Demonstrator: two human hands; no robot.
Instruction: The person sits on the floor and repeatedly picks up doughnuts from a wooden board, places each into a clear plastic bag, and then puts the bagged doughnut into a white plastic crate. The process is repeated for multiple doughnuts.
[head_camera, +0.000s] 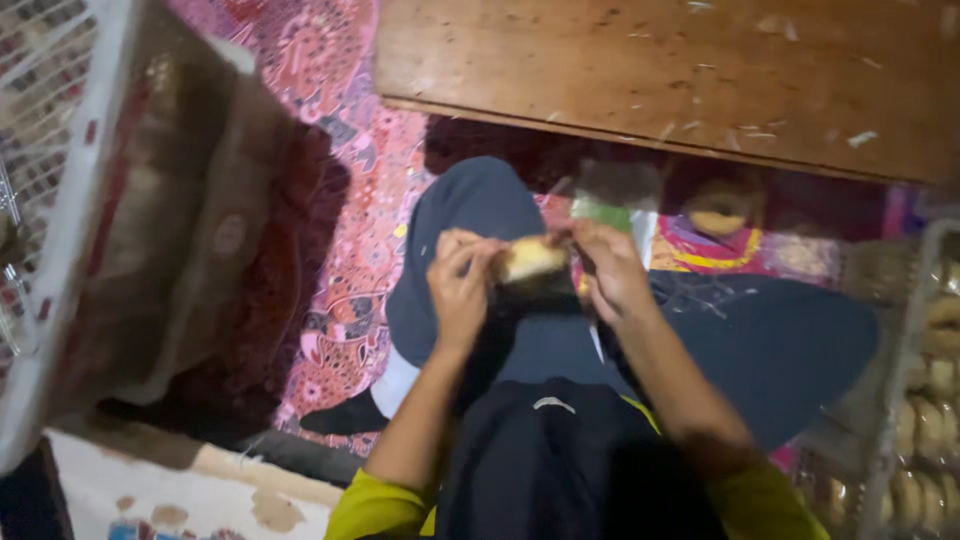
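While sitting cross-legged on a pink patterned rug (350, 200), a person is holding a small pale yellow pastry (530, 260) over a lap in dark blue trousers (480, 210); the left hand (462, 285) is pinching the pastry's left end in a closed grip; the right hand (612, 272) is closing its grip on the right end; a scuffed brown wooden worktop (660, 70) is lying just ahead; white wire crates (60, 230) are standing at both sides, the right one holding round biscuits (925, 420).
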